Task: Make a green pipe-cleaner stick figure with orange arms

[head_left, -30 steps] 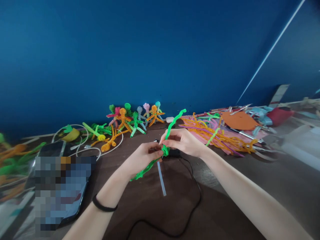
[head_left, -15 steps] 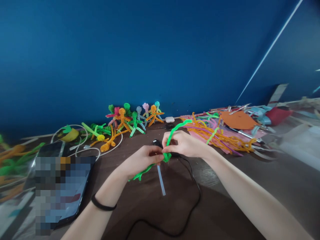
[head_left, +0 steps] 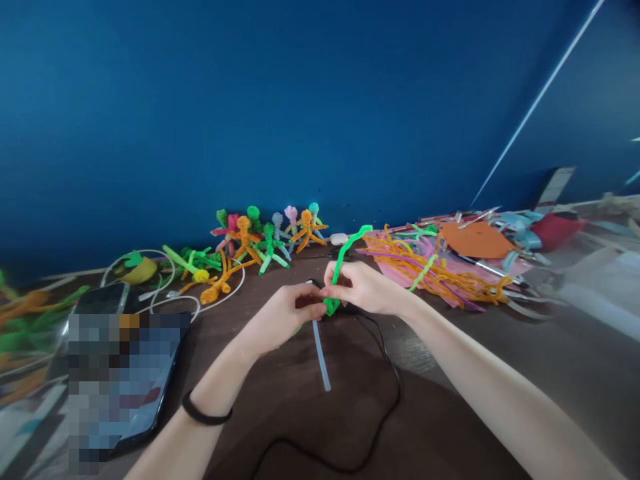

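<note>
A bright green pipe cleaner [head_left: 344,255] rises from between my hands, its free end pointing up and to the right. Its lower part is wound into a small bunch just below my fingertips. My left hand [head_left: 287,313] pinches this bunch from the left and hides most of what lies behind it. Thumb and fingers of my right hand [head_left: 357,287] are closed on the green strand just above the bunch. Below my left fingertips, a translucent glue stick [head_left: 321,357] sticks out toward me, apparently from a dark tool partly hidden behind my hands.
Several small pipe-cleaner figures [head_left: 269,247] stand along the blue wall. Loose orange pipe cleaners [head_left: 430,270] and an orange sheet [head_left: 477,240] lie at the right. A tablet [head_left: 145,387] is at the left, near a white cable [head_left: 175,270]. A black cord [head_left: 383,427] curves across the table.
The free green end has swung slightly left and up. My left hand has turned and moved up a little, now covering the green tail that showed beneath it.
</note>
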Demonstrator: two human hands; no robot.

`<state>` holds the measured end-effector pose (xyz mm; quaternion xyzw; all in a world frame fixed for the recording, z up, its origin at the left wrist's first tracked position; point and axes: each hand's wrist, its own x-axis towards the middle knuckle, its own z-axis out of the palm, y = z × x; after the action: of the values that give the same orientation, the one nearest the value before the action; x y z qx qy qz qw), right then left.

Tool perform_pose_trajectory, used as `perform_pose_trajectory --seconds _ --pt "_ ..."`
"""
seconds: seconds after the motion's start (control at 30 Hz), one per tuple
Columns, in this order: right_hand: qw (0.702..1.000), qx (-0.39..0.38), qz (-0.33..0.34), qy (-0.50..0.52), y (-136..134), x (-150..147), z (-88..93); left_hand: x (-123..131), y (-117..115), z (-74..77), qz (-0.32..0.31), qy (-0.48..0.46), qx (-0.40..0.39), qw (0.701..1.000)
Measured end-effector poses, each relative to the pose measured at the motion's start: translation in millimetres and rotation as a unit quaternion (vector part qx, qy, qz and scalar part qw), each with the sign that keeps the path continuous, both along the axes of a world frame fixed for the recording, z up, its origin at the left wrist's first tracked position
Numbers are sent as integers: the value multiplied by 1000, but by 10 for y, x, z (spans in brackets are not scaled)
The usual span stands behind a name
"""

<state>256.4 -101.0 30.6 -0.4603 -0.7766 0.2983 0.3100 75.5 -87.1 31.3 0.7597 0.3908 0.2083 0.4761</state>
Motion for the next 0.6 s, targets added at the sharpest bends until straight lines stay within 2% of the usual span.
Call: perform_pose_trajectory --seconds 0.13,0.3,0.5,0.6 --pt "995 -79 14 65 -1 -10 -11 1 4 10 3 -5 26 1000" --pt "988 -121 21 94 0 -29 -22 -1 16 -20 15 2 85 996" --pt "987 -113 17 115 30 -58 -80 -1 11 -34 32 42 191 980" --pt "988 -91 -3 125 37 -77 -104 4 0 -25 47 52 201 977"
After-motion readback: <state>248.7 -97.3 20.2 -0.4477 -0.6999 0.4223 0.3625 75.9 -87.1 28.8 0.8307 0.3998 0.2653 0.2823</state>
